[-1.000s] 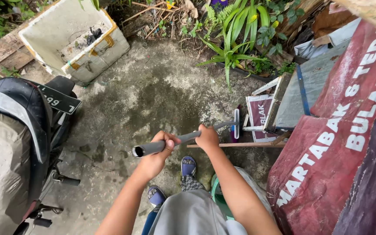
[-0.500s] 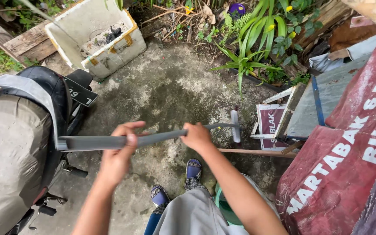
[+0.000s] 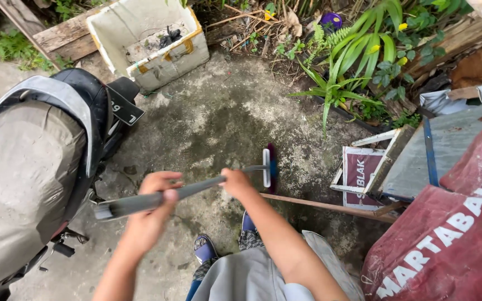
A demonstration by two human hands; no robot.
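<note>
A long grey broom handle (image 3: 191, 191) runs across the middle of the head view. My left hand (image 3: 154, 209) grips it near its blunt near end. My right hand (image 3: 235, 184) holds it further along, closer to the head. The broom's head (image 3: 269, 167), grey with dark purple bristles, rests on the stained concrete ground (image 3: 207, 122) ahead of my feet. My sandalled feet (image 3: 205, 249) stand just below the handle.
A covered motorbike (image 3: 29, 173) stands close on the left. A white foam box (image 3: 149, 42) lies at the top, plants (image 3: 358, 61) at the upper right. A wooden-framed cart (image 3: 414, 150) and red banner (image 3: 453, 245) crowd the right. A thin wooden stick (image 3: 330, 206) lies beside it.
The broom's head has swept to the left across the concrete, away from the cart. Both hands kept their hold and shifted left, and the view has turned slightly.
</note>
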